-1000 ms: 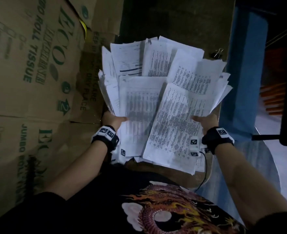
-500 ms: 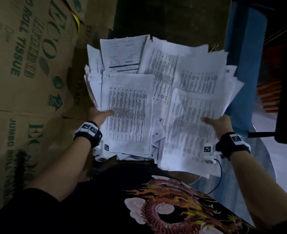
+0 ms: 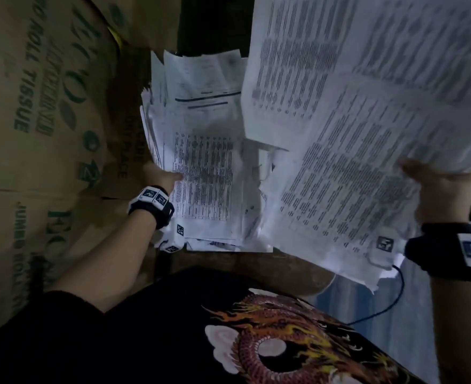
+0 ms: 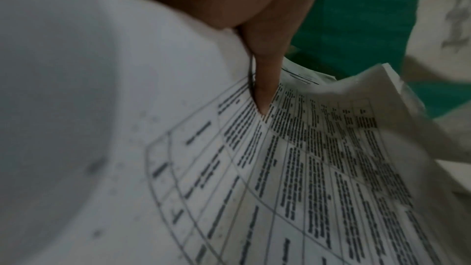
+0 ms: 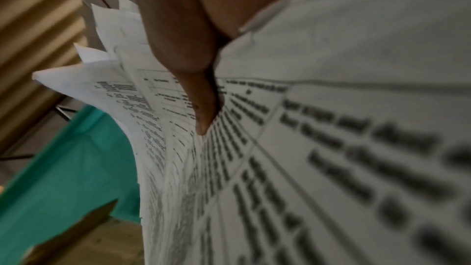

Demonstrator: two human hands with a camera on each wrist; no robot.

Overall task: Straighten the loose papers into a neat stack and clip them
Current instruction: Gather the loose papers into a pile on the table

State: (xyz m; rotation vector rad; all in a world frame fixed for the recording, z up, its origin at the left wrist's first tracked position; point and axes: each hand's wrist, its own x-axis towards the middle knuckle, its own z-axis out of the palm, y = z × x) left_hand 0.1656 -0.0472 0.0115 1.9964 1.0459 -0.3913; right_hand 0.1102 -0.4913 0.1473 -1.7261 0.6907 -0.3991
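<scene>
right wrist alone: thumb (image 5: 201, 106) pinching papers (image 5: 280, 168)

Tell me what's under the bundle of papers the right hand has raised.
Under the raised bundle, held by the right hand, show more loose sheets, the table edge and blue floor. The bundle covers the rest, including any clip.

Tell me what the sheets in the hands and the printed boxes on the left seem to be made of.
Sheets: thin matte white office paper, judging by the black printed tables, the way they bend and their ragged, fanned edges in the right hand and left hand. Boxes: brown corrugated cardboard, probably, with a dull uncoated face, green print and folded flaps; no fluting shows.
</scene>
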